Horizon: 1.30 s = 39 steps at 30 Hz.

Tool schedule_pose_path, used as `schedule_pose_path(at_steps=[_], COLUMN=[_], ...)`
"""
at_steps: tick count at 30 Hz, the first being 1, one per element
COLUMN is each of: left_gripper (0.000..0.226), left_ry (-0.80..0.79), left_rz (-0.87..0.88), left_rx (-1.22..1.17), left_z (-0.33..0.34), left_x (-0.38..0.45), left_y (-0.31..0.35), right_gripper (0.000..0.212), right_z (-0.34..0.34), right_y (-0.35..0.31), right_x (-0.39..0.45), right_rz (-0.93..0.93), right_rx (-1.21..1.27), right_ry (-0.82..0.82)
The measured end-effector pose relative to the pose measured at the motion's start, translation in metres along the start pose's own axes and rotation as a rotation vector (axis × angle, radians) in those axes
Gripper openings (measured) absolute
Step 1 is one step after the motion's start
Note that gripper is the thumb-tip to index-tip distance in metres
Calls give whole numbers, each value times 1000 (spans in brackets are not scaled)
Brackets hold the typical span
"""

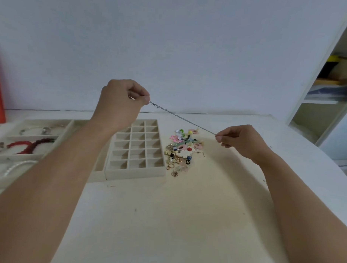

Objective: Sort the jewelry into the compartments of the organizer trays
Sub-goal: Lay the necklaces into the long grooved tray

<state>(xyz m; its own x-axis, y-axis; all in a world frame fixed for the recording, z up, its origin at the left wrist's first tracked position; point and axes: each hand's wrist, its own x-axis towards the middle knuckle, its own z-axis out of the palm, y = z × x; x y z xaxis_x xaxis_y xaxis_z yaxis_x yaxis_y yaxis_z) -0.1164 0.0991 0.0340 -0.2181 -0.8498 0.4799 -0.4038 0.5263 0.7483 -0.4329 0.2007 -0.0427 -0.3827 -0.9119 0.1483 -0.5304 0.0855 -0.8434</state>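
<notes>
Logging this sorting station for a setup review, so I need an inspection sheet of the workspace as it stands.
Surface: cream table, a few small specks.
Job's things: thin silver chain stretched in the air; beige grid organizer tray, visible cells empty; wide-compartment beige tray holding red bead bracelet.
Clutter: colourful pile of unsorted jewelry right of the grid tray.
Hands: left hand and right hand each pinch a chain end.
Cables: nothing seen.
Surroundings: pale wall, shelf unit.
</notes>
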Motion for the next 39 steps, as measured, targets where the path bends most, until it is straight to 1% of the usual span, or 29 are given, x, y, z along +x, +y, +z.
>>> schedule_pose_path(at_steps=[4, 6, 8, 11, 13, 15, 17, 21, 23, 27, 32, 34, 35, 38, 39], left_gripper=[5, 6, 10, 13, 12, 13, 15, 13, 15, 22, 14, 12, 15, 18, 17], left_ry=[-140, -186, -200, -215, -246, -276, -326, -488, -540, -574, -585, -593, -596, -610, -620], left_rz=[-13, -35, -65, -123, -173, -213, -250, -310, -336, -368, -362, -374, -383, -412, -417], left_rx=[151, 227, 271, 324, 371, 387, 426, 496, 516, 565, 625, 614, 606, 606, 612], left_z=[-37, -57, -74, -88, -93, -96, -98, -92, -87, -84, -84, -84, -83, -81, -80], left_x=[-16, -24, -31, -40, -45, -48, -51, -61, -63, -65, -63, -61, -61, -61, -60], left_y=[-16, -27, -40, -55, -61, -64, -65, -64, -65, -63, -60, -61, -61, -62, -62], right_gripper=[7, 6, 4, 7, 6, 6, 3, 4, 6, 6, 21, 28, 29, 13, 13], right_z=[14, 26, 40, 63, 81, 98, 118, 153, 169, 203, 232, 240, 243, 251, 254], right_y=[-22, -43, -68, -108, -135, -162, -184, -211, -218, -221, -218, -216, -214, -211, -210], right_x=[7, 14, 23, 41, 53, 62, 69, 87, 95, 104, 111, 112, 112, 109, 108], right_rz=[-18, -56, -73, -8, 53, 93, 119, 172, 183, 207, 207, 183, 161, 56, 14], right_rx=[-114, -63, 127, 565, 776, 858, 864, 804, 748, 610, 448, 336, 259, 6, -69], right_ry=[100, 120, 85, -80, -162, -212, -255, -300, -306, -289, -226, -205, -208, -260, -276])
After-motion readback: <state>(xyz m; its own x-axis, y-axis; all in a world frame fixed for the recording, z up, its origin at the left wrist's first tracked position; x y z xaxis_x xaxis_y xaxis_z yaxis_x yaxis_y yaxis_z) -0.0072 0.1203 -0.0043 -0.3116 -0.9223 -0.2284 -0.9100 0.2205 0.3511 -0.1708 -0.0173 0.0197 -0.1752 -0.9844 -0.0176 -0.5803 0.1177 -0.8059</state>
